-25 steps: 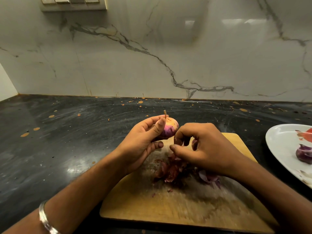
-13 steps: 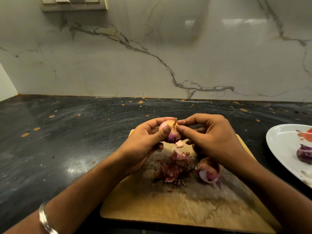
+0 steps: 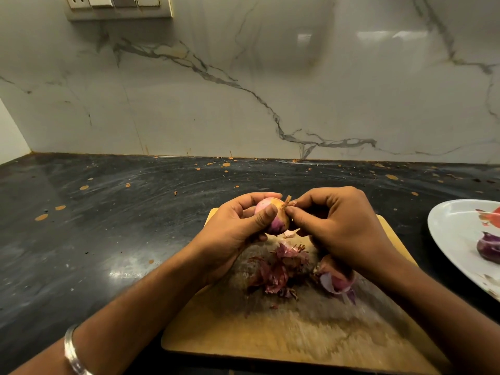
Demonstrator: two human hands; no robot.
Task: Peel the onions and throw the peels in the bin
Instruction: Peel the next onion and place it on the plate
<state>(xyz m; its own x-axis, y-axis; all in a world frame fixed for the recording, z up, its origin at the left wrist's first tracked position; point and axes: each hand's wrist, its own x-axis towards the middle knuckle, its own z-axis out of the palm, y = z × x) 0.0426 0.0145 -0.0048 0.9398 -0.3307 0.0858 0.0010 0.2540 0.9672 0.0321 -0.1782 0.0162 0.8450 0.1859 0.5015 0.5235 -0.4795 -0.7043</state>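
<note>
Cutting board (image 3: 284, 339): lies at the near edge of the dark counter (image 3: 113, 212), its near part bare.
Loose peels (image 3: 276, 269): a heap of dry purple skins on the middle of the board, none binned yet; no bin is in view.
Onion piece (image 3: 336, 280): lies on the board just right of the heap, partly under the right wrist; I cannot tell whether it is peeled.
Left hand (image 3: 232, 234): grip curled round the onion (image 3: 273, 216), held above the far end of the board.
Right hand (image 3: 343, 226): thumb and forefinger pinch the dry stem tip at the onion's top.
Onion surface: mostly pale and purple, with a tan patch near the stem, so peeling looks nearly finished.
White plate (image 3: 446, 231): at the right on the counter, holding one dark purple onion (image 3: 488, 249).
Left to do: likely strip the tip, then bin the peels.
</note>
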